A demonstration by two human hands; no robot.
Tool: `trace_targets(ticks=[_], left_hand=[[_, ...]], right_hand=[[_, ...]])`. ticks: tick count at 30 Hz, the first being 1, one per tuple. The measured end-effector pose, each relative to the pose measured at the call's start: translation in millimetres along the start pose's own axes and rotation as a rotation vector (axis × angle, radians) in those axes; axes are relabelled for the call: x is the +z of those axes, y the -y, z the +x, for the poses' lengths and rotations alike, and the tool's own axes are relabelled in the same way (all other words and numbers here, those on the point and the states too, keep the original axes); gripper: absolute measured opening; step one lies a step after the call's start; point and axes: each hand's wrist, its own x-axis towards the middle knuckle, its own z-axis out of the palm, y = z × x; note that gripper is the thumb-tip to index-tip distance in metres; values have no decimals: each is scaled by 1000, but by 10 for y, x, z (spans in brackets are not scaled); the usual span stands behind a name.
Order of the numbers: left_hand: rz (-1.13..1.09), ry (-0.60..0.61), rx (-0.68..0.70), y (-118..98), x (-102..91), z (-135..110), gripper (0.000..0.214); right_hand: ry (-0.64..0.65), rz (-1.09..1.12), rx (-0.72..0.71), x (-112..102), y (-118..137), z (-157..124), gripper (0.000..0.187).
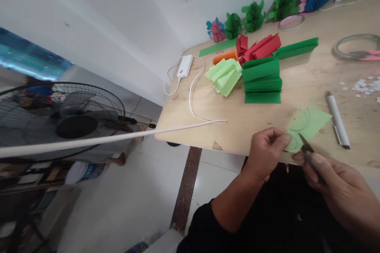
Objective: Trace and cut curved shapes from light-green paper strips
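The plywood tabletop (208,102) fills the upper right of my view, and a standing fan (74,126) sits on the floor to the left. Folded dark-green paper (262,81) is stacked mid-table. At the near edge my left hand (265,150) has its grip pinched on a pale-green sheet (310,123) marked with drawn curves. A white pen (337,120) lies just beside it. My right hand (335,185) is clenched around a dark pointed blade (305,148) whose tip meets the sheet. I judge the cut goes best if I turn the paper into the blade and follow the line slowly. The handle is buried in my fingers, so I cannot tell scissors from knife.
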Motion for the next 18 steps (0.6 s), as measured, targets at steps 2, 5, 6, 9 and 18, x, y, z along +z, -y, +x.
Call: trace_targets(ticks=[2,5,6,9,18], left_hand=[[-5,-2,-10,-3,4,-3,26],[-7,-7,-22,-4,7,-6,27],[-7,-9,-20,-2,7,-6,28],[-2,-6,-4,8,3,1,28],[-10,-7,-4,2,5,2,26]], right_hand=[[27,16,16,-1,14,-1,48],[38,32,29,-7,21,0,49],[40,42,37,-8,22,2,49],[38,67,46,-1,41,11,51],[19,36,61,15,211,4,54]])
